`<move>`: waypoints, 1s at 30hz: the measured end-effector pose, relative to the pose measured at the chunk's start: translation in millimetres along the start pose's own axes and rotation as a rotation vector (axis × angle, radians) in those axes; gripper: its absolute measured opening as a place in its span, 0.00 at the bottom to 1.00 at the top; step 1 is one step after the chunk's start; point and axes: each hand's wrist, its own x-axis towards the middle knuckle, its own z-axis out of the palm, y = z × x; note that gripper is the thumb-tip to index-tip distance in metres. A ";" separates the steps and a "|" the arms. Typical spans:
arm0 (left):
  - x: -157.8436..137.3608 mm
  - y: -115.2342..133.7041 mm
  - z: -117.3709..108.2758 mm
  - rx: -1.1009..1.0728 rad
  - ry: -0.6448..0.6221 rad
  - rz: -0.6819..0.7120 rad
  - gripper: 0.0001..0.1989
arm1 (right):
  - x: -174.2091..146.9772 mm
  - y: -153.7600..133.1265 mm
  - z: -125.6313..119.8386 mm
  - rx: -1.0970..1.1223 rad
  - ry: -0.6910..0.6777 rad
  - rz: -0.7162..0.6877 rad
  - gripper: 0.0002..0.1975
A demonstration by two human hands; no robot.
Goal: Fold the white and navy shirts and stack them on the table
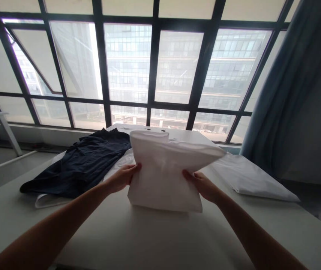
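The left hand and right hand pinch opposite edges of a white bag-like piece (its top flares above the right hand); even, gentle tension should limit creasing.

Smooth bundle, matt navy cloth

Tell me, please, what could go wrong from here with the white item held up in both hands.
The white item is gripped only at its sides by the left hand and right hand, so its wide, flaring top might flop or crease. The dark garment lies near the left forearm, which could perhaps brush it out of place.
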 end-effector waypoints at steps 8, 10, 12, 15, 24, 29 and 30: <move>29.4 -29.9 -6.5 0.094 0.055 -0.228 0.18 | 24.6 24.4 3.4 -0.004 0.077 0.195 0.15; 29.5 -28.8 -6.3 0.109 0.068 -0.173 0.19 | 27.0 26.8 4.1 -0.027 0.103 0.098 0.12; 29.2 -25.0 -4.5 0.123 0.114 -0.070 0.21 | 29.7 27.3 5.1 -0.044 0.138 -0.022 0.12; 30.1 -19.8 -2.1 0.145 0.186 0.103 0.24 | 36.5 25.9 6.4 -0.029 0.201 -0.152 0.16; 23.6 -15.0 -6.8 0.397 0.266 -0.169 0.42 | 27.3 14.6 -2.1 -0.254 0.192 0.191 0.30; -4.3 -11.8 -16.4 0.410 -0.054 -0.256 0.49 | -2.2 6.1 -20.3 -0.179 -0.204 0.304 0.44; -9.1 -12.1 -16.9 0.411 -0.085 -0.230 0.49 | -5.3 5.0 -23.6 -0.155 -0.255 0.289 0.47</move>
